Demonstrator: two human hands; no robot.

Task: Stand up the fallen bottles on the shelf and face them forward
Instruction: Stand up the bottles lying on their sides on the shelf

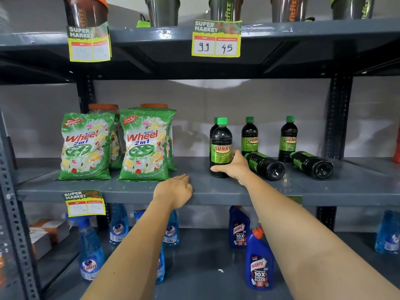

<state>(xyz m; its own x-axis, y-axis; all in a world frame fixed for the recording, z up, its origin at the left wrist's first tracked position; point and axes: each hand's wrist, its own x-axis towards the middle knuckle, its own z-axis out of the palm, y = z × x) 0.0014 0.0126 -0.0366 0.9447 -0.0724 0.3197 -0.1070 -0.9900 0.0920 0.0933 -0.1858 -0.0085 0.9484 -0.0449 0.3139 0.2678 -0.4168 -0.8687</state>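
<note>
On the grey middle shelf stand dark Sunny bottles with green caps. My right hand is wrapped around the base of the front upright bottle, whose label faces me. Another bottle stands close behind it, mostly hidden. Two more upright bottles stand further right. Two fallen bottles lie on their sides, bases toward me. My left hand rests flat on the shelf's front edge, holding nothing.
Green Wheel detergent bags stand at the left of the same shelf. Price tags hang from the shelf above, which carries shaker cups. Below are blue Colin spray bottles and Harpic bottles. Dark steel uprights frame the bay.
</note>
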